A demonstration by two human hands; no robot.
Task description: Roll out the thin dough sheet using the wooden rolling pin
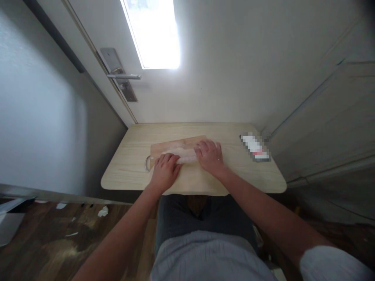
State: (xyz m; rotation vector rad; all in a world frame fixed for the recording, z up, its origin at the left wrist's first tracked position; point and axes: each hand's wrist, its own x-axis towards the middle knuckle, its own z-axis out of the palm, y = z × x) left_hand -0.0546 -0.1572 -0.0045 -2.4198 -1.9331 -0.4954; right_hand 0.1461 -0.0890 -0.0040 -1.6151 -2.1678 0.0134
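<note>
On the table lies a wooden cutting board (164, 147) with a metal ring handle (147, 163) at its left end. Across the board stretches a pale, soft-looking roll (187, 155), which looks like dough, though I cannot be sure. My left hand (166, 168) curls over the roll's left end, fingers bent and close together. Over the right end, my right hand (210, 156) is curled in the same way. Both palms hide the ends of the roll. A pale flat sheet (190, 181) appears to spread from the roll towards the table's front edge.
A phone-like object, blurred out (254, 147), lies at the right of the small light-wood table (123, 164). Behind the table stands a white door with a lever handle (124, 76) and a bright window (158, 35). Paper scraps (103, 211) litter the floor at left.
</note>
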